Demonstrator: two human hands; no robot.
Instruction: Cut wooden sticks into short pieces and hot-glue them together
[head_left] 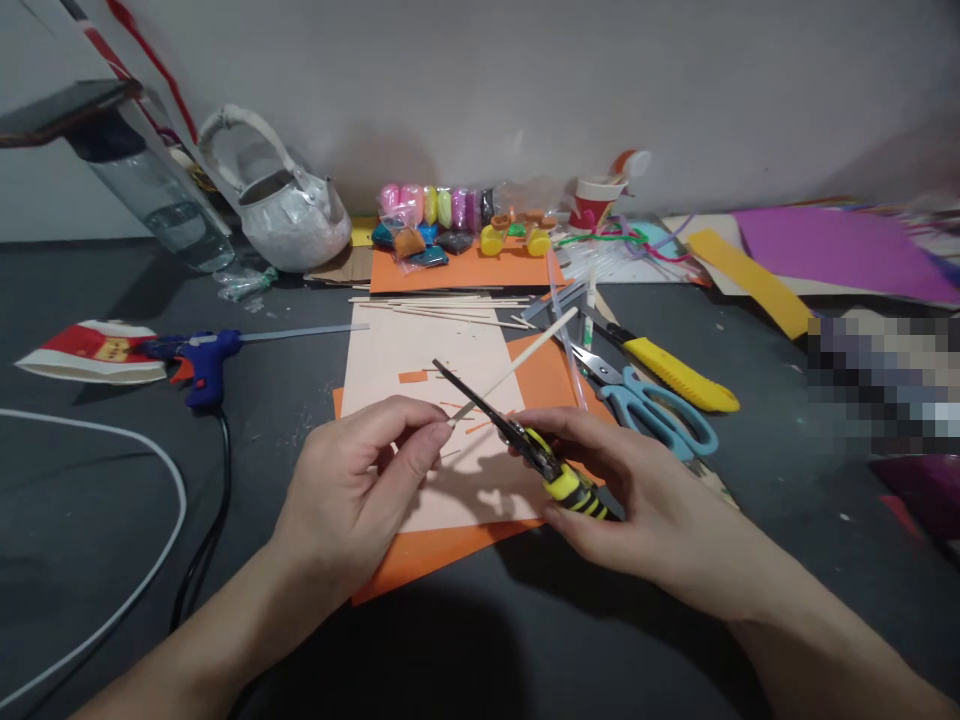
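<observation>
Dk tbl (pixel 757 520); hands (pixel 349 470) w/ stick (pixel 529 353), snips (pixel 559 482).

Left hand (pixel 360 468) pinches; right hand (pixel 626 490) half curled

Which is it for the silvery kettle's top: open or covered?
Open. The kettle shows a dark, uncovered mouth beneath its arched handle. Can't tell whether anything is inside.
</observation>
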